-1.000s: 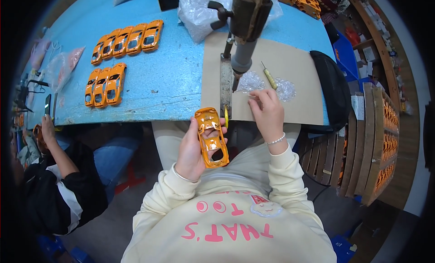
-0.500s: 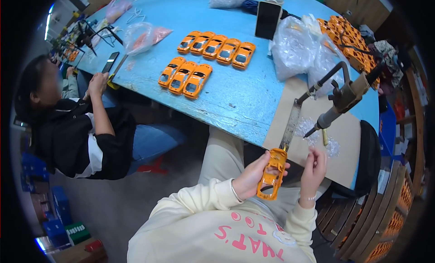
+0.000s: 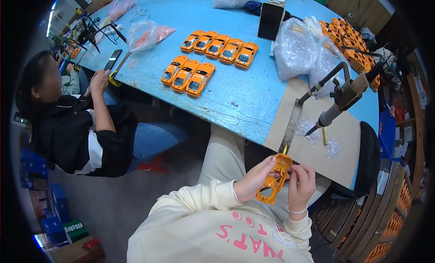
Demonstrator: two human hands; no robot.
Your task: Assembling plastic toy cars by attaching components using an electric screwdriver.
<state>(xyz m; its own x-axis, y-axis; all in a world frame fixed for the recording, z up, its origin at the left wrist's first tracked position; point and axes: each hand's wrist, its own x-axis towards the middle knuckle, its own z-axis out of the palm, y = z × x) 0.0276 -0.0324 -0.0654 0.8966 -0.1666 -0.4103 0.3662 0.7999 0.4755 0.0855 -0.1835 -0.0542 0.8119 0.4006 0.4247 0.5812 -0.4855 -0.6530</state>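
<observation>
Pointing long axis toward table (image 3: 235, 110), orange car shell (image 3: 270, 182); left fingers (image 3: 266, 166) gripping it, right fingers (image 3: 299, 174): hold unclear.

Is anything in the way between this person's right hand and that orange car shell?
Nothing visible: the right hand is close beside the orange car shell, which the left hand holds; contact is unclear.

Sweatshirt: cream (image 3: 195, 231), worn at 6 o'clock.
Chest print: pink letters (image 3: 240, 243) and round eyes (image 3: 237, 216) are set between 5 and 6 o'clock.
Sleeves: cream, long (image 3: 199, 195), finished with fitted cuffs (image 3: 230, 193).
Bracelet: pale beads (image 3: 297, 212), worn beside the right hand (image 3: 302, 184), toward 4 o'clock.
Trousers: beige (image 3: 222, 154), seen near centre.
</observation>
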